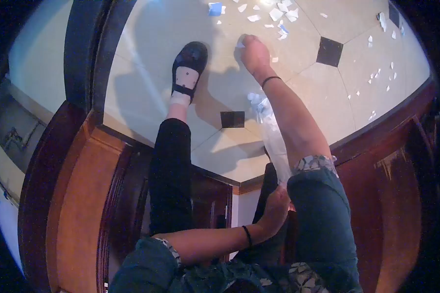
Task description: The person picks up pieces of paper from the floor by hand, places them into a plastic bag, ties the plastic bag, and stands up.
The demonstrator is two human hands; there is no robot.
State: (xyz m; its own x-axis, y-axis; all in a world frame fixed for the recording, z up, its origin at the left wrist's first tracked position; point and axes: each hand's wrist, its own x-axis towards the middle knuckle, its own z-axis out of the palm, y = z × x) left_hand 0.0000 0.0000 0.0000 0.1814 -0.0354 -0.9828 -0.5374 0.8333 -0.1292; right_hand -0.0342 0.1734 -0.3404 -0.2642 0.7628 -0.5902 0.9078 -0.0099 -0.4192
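Observation:
My right hand [255, 54] is down at the tiled floor, its fingers closed on a small white scrap [241, 44]. Just beyond it lie more torn paper scraps [276, 15]. My left hand [277, 202] is closed around the top of a translucent plastic bag [276, 146], which hangs long and narrow beneath my right forearm. Some whitish contents show near the bag's lower end, too blurred to make out.
A foot in a black shoe [190, 61] stands left of my right hand. White scraps [370, 40] are scattered at the right. Dark wooden frames [78, 185] border the floor [220, 161] on both sides.

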